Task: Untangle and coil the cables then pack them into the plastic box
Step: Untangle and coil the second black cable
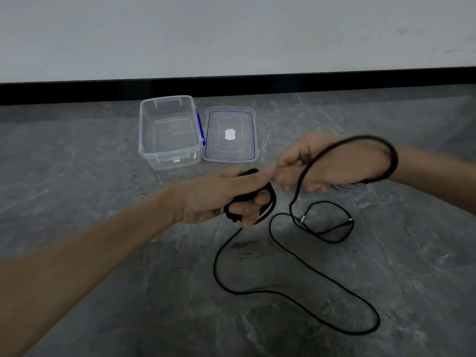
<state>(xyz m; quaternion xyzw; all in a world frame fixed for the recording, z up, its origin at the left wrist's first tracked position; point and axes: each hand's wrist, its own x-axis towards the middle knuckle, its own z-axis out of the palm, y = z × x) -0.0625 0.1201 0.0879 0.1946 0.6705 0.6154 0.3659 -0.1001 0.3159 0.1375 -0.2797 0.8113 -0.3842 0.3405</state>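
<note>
A person's bare hands worked a black cable (215, 264) above a grey stone floor (103, 163). The left hand (219, 197) was closed round a small coil (271, 202) of the cable, fingers curled through its loops. The right hand (322, 163) pinched a strand just beside the left thumb, and a wide loop of that strand arched over the right wrist (blurred in the frame).

The rest of the cable trailed from the coil onto the floor in long, loose bends, near the person. Its two silver-tipped plugs (302, 219) lay close together below the right hand. A pale, striped object (346, 187) showed under that hand, too blurred to identify.

The clear plastic box (170, 161) stood open on the floor beyond the hands, nothing in it, well apart from the cable. Its blue-edged lid (221, 150) lay flat just beside it, on the right. A black skirting board (77, 94) ran along the foot of the pale wall behind.
</note>
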